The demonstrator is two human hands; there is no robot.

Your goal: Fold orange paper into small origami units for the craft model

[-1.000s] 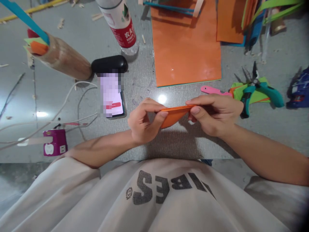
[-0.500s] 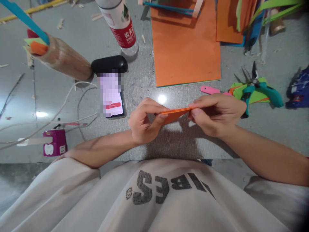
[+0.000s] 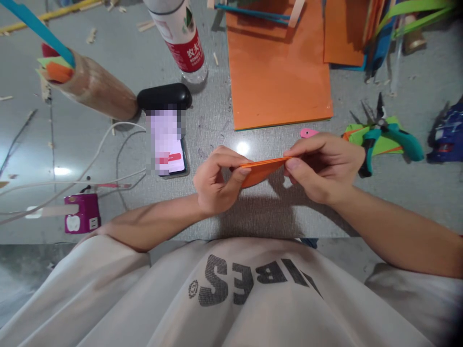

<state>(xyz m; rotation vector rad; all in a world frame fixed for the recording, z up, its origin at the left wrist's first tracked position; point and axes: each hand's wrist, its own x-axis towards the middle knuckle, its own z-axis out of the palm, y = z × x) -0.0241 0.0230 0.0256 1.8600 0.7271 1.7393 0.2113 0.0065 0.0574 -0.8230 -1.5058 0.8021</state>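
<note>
Between my two hands is a folded piece of orange paper [image 3: 262,172], held above the table near its front edge. My left hand [image 3: 221,180] pinches its left end between thumb and fingers. At the other end, the thumb and forefinger of my right hand [image 3: 321,168] close on the paper's tip. Several layers show along the upper edge, and the face towards me slopes down to the left. Just beyond my right hand lies a pink tool [image 3: 308,132], partly covered by that hand. Pliers with teal handles [image 3: 392,130] rest to the right on green and orange paper scraps.
A stack of orange sheets [image 3: 280,82] lies ahead, with a blue-and-wood frame on it. To the left are a phone [image 3: 168,144], a black case [image 3: 164,96], a water bottle [image 3: 181,43], a bamboo holder [image 3: 97,89], white cables and a purple adapter [image 3: 82,213].
My right hand has shifted slightly up and left, covering more of the pink tool. The orange paper has tilted, so more of its near face shows. My left hand stays almost still.
</note>
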